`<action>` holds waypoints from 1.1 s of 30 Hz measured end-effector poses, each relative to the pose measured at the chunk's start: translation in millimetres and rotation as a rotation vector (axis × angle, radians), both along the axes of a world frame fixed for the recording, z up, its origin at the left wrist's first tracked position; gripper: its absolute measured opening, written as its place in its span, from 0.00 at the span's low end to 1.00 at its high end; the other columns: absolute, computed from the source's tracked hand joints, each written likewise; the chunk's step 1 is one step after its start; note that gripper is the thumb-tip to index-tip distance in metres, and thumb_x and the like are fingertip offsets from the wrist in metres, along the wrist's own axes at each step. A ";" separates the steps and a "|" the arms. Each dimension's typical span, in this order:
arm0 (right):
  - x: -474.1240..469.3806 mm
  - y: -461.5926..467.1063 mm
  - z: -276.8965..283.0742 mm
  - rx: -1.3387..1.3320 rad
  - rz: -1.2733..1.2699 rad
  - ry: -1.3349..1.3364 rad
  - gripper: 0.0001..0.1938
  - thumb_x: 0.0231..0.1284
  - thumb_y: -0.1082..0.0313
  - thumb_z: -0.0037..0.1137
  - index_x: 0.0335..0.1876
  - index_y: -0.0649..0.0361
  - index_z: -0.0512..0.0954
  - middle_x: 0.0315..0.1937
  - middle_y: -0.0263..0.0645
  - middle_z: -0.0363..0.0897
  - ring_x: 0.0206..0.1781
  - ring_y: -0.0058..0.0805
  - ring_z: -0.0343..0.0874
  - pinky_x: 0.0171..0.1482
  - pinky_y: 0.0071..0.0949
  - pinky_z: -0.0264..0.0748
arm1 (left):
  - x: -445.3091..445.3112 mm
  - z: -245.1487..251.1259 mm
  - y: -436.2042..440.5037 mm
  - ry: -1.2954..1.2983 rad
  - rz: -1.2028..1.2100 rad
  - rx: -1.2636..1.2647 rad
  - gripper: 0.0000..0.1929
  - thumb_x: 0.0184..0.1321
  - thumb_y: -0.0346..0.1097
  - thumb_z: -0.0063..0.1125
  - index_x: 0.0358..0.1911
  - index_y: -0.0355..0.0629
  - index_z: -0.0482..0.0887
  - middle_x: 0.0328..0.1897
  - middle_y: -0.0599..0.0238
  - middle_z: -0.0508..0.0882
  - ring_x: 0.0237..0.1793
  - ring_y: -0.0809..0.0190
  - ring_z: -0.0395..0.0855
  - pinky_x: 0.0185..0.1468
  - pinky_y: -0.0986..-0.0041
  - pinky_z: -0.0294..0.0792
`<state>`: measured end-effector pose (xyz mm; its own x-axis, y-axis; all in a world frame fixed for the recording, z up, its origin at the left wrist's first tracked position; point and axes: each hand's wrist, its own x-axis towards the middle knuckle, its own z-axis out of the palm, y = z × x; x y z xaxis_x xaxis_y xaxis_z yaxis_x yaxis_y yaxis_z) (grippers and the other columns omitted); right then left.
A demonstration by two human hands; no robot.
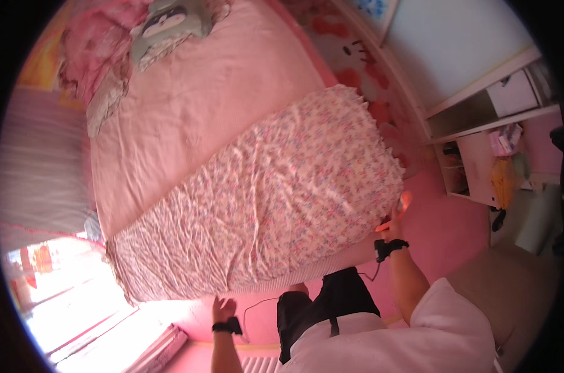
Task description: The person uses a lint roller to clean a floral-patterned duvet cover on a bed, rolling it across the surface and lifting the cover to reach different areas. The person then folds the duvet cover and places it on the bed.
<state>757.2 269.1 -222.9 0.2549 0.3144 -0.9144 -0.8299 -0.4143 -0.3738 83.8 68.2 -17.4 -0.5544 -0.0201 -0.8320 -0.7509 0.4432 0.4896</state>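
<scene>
My right hand point(393, 228) is at the near right corner of the bed, its fingers closed around an orange tool point(405, 201). Orange parts show on both sides of the hand, and the tool's kind is unclear. Low at the near bed edge is my left hand point(224, 308), with nothing in it and its fingers apart and slightly bent. A floral cover with a ruffled edge point(282, 186) lies wrinkled over the near half of the bed. Beyond it, the pink bed sheet point(207, 102) is exposed. Both wrists wear black straps with cables.
At the far end sit a grey-green animal-face cushion point(170, 28) and crumpled pink bedding point(98, 42). A grey curtain point(42, 163) and a bright window point(67, 298) are on the left. Shelving point(477, 168) stands right, and a brown seat point(501, 284) is close behind my right arm.
</scene>
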 end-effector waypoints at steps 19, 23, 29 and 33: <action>15.6 -19.9 47.4 0.089 0.231 -0.562 0.21 0.74 0.61 0.60 0.66 0.61 0.75 0.54 0.39 0.81 0.53 0.33 0.82 0.53 0.37 0.81 | 77.5 -96.4 57.3 -0.332 -0.182 0.453 0.45 0.67 0.73 0.56 0.79 0.49 0.65 0.80 0.58 0.72 0.77 0.45 0.69 0.76 0.39 0.66; -20.8 -10.5 58.4 0.150 0.335 -0.726 0.23 0.74 0.58 0.63 0.65 0.65 0.76 0.55 0.42 0.82 0.54 0.34 0.82 0.56 0.38 0.79 | 83.1 -109.1 38.7 -0.329 0.133 0.380 0.37 0.71 0.61 0.62 0.75 0.45 0.71 0.68 0.58 0.81 0.68 0.48 0.77 0.74 0.52 0.70; -96.3 -22.6 134.9 0.294 0.551 -1.033 0.26 0.72 0.54 0.66 0.63 0.70 0.78 0.57 0.47 0.84 0.56 0.37 0.81 0.59 0.38 0.77 | 2.1 -110.8 -19.3 -0.303 0.112 0.447 0.26 0.69 0.51 0.67 0.65 0.56 0.73 0.41 0.63 0.78 0.55 0.53 0.83 0.57 0.53 0.80; -177.5 -14.6 146.4 0.545 0.860 -1.068 0.24 0.71 0.56 0.66 0.61 0.69 0.79 0.52 0.44 0.82 0.52 0.32 0.80 0.53 0.35 0.75 | -115.5 -58.6 -28.5 0.094 0.011 0.247 0.16 0.70 0.50 0.65 0.53 0.54 0.76 0.41 0.66 0.79 0.56 0.53 0.85 0.58 0.54 0.82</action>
